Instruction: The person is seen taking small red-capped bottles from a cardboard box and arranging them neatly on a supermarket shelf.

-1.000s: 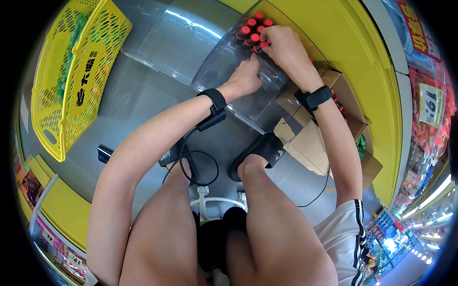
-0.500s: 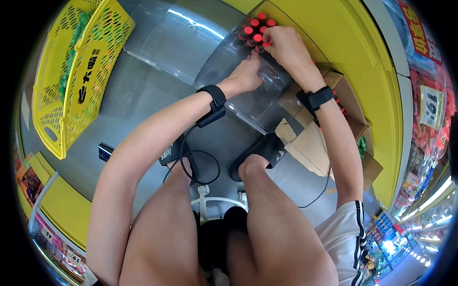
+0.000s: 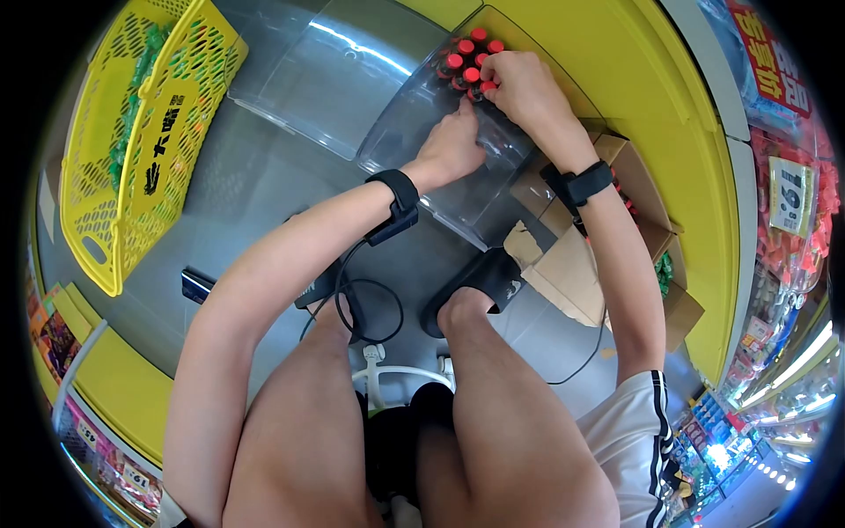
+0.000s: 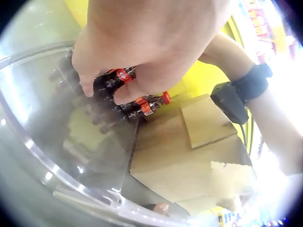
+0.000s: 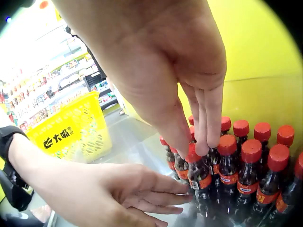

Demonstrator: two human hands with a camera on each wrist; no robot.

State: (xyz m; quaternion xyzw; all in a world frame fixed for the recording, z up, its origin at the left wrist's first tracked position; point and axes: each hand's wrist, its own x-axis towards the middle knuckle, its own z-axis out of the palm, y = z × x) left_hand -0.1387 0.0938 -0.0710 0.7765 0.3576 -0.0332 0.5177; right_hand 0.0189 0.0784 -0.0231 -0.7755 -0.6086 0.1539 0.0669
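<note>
Small dark soda bottles [image 5: 248,177] with red caps and orange-red labels stand close together in a clear plastic bin [image 3: 414,114]. My right hand [image 3: 528,88] reaches down from above, and its thumb and fingers pinch the red cap of a front bottle [image 5: 198,177]. My left hand [image 3: 453,148] is low beside the same group, its fingers fairly straight. In the right wrist view its fingertips [image 5: 177,189] are right at the side of that front bottle. The left wrist view shows the back of this hand covering part of the bottles [image 4: 142,104].
To the right stands an opened cardboard box [image 3: 572,273] with more red-capped bottles and green packages. A yellow basket [image 3: 167,158] with green items is on the left. Another clear bin [image 3: 326,66] adjoins mine. A yellow shelf base [image 3: 687,150] curves behind, and a phone [image 3: 195,284] lies on the floor.
Both hands stay at the same front bottles with only slight finger movement. The head view shifts a little.
</note>
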